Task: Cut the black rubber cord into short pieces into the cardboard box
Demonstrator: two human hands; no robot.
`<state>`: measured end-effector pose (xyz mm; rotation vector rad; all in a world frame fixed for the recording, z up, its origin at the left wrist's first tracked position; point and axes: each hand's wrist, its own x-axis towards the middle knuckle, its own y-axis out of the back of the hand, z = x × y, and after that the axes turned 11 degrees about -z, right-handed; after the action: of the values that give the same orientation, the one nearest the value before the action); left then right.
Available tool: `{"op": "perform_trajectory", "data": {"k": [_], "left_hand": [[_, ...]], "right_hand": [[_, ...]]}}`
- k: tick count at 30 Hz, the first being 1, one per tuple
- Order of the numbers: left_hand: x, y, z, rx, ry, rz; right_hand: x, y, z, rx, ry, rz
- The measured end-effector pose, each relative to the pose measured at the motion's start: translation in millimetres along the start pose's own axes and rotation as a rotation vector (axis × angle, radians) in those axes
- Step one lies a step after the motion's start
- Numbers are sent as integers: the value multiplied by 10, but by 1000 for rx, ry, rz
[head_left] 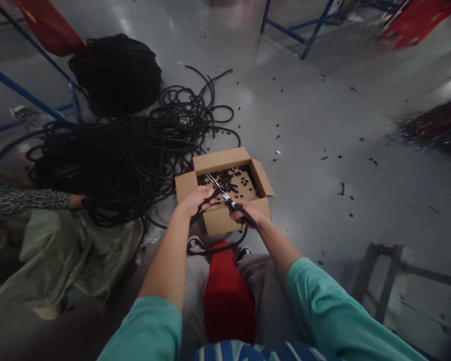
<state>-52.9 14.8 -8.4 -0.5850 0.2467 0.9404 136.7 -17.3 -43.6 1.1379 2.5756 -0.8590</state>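
Observation:
Over an open cardboard box (263, 206), my left hand (196, 199) is closed on a black cord (209, 198). My right hand (244, 213) grips scissors (231, 202) with dark handles, their metal blades pointing up and left, close to the cord by my left fingers. Whether the blades touch the cord, I cannot tell. Many short black pieces (229, 180) lie scattered on the bottom of the box. A length of black cord (225, 247) loops below the box, across the red seat between my legs.
A large tangle of black cord (113, 155) and a thick black coil (116, 75) lie to the left. Beside them sits another person in olive trousers (71, 250). Blue metal frames (285, 31) stand farther off. Small black scraps dot the floor at right.

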Motion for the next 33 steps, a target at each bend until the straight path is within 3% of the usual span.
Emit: {"op": "perform_trajectory", "data": {"k": [7,13,20,33], "left_hand": [[-33,61,25,-70,-42,20],[32,70,-3,-101,-110,195],[44,38,33,-153,-107,290],[53,13,-12,-94,-46,131]], "right_hand": [[-27,28,-7,9,64,-94],[-1,21,-33,-36,0,47],[-4,36,-83,-103,-34,15],[3,22,-92,-117,-22,7]]}}
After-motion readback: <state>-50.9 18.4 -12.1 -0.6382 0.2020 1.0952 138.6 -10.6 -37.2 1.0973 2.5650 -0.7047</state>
